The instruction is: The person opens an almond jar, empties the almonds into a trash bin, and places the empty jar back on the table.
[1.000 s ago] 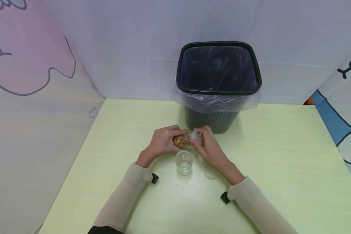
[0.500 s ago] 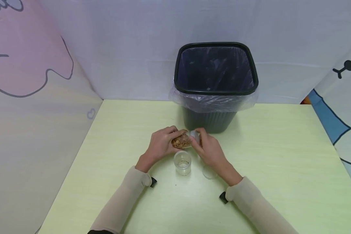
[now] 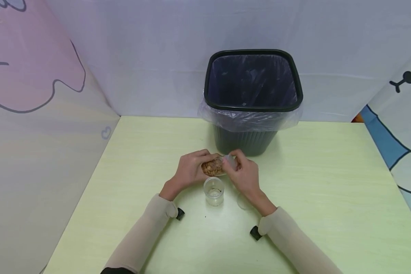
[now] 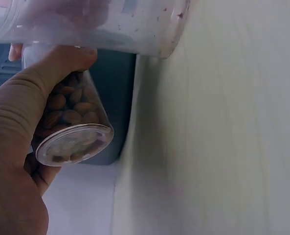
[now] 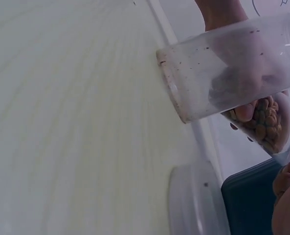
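My left hand (image 3: 191,167) grips a clear plastic jar of almonds (image 3: 211,167), tilted on its side above the table. In the left wrist view the almonds (image 4: 69,111) show through the wall near the jar's round base. At the jar's other end, the fingers and thumb of my right hand (image 3: 244,173) hold a pale lid (image 3: 230,161). Whether the lid is still fixed on the jar I cannot tell. Just in front stands a second clear jar (image 3: 214,195), upright and without a lid, with small brown specks inside. Beside it a clear round lid (image 3: 243,202) lies partly hidden under my right wrist.
Behind my hands stands a dark bin (image 3: 248,140) lined with a thin translucent bag (image 3: 257,121). The pale yellow-green table (image 3: 150,140) ends at a white backdrop. A tiny dark crumb lies in front of the upright jar.
My right hand has turned slightly at the lid, its wrist shifting left. The lid's top face now shows more towards the camera. The left hand keeps its hold on the almond jar.
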Action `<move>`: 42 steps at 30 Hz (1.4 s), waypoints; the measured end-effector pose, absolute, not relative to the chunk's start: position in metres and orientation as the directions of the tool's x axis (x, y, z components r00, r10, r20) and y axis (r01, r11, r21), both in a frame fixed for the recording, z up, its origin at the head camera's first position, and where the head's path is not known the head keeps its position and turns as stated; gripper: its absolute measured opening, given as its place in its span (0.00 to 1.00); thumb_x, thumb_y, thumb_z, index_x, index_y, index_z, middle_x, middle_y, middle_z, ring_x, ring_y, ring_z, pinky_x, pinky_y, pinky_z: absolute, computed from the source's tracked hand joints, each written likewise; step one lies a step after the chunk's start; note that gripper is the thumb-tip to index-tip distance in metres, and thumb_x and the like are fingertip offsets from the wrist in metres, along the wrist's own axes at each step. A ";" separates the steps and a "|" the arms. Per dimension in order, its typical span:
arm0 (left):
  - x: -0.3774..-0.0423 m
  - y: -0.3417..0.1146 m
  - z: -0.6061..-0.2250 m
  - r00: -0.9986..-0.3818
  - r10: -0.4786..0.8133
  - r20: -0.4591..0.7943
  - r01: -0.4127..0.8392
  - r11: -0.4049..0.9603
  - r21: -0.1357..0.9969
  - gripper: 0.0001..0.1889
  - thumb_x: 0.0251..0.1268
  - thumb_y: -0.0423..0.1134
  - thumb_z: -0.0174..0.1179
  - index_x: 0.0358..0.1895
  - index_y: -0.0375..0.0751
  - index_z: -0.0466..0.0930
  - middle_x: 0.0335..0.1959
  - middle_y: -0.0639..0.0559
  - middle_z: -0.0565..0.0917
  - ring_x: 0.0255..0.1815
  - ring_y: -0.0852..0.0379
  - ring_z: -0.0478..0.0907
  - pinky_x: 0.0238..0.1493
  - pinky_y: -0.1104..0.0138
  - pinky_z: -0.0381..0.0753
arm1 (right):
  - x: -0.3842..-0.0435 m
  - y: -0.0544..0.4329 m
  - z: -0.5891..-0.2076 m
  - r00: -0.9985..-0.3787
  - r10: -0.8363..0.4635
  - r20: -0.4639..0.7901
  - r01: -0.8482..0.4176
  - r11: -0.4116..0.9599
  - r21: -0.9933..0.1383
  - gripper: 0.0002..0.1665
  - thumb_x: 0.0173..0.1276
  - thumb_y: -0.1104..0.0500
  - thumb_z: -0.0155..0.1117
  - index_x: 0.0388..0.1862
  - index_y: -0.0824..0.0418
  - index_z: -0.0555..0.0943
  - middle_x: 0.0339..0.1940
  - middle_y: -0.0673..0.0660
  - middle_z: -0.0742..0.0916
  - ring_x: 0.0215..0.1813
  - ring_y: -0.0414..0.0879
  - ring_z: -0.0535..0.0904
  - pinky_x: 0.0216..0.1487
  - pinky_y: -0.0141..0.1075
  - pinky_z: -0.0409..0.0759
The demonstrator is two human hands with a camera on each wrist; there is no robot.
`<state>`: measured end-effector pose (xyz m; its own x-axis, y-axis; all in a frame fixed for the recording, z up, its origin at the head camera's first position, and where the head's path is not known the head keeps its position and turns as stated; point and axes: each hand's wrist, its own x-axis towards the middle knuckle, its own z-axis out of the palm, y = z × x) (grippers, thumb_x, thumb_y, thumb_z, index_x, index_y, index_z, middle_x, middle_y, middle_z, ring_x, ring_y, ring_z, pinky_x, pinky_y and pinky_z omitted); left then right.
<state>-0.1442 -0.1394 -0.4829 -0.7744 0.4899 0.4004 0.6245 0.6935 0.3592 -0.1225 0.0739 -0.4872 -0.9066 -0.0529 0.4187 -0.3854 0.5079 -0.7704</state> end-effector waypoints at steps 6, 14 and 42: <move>-0.151 -0.142 -0.481 -0.802 0.513 0.306 0.597 0.699 0.393 0.35 0.40 0.58 0.84 0.59 0.57 0.89 0.42 0.61 0.88 0.38 0.62 0.84 0.36 0.64 0.83 | -0.125 0.070 -0.494 -0.875 -0.007 0.485 -0.436 0.448 -0.781 0.14 0.64 0.50 0.70 0.38 0.60 0.82 0.15 0.52 0.76 0.17 0.36 0.65 0.20 0.31 0.63; -0.160 -0.147 -0.480 -0.797 0.561 0.224 0.595 0.660 0.459 0.38 0.38 0.59 0.84 0.61 0.56 0.87 0.45 0.60 0.89 0.43 0.60 0.86 0.42 0.61 0.85 | -0.130 0.066 -0.502 -0.814 -0.006 0.581 -0.530 0.415 -0.739 0.16 0.62 0.50 0.68 0.37 0.63 0.82 0.13 0.54 0.76 0.16 0.35 0.64 0.18 0.28 0.61; -0.153 -0.156 -0.480 -0.818 0.519 0.248 0.574 0.758 0.308 0.35 0.44 0.60 0.82 0.61 0.59 0.87 0.45 0.60 0.87 0.37 0.63 0.82 0.35 0.63 0.84 | -0.125 0.088 -0.467 -0.886 -0.433 0.166 -0.395 0.518 -0.758 0.33 0.78 0.49 0.64 0.74 0.63 0.70 0.56 0.60 0.83 0.43 0.46 0.80 0.44 0.39 0.83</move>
<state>-0.1533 -0.1559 -0.4798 -0.8182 0.5187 0.2480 0.5743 0.7584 0.3082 -0.1247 0.0878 -0.4674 -0.8858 -0.4334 0.1658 -0.3955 0.5180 -0.7584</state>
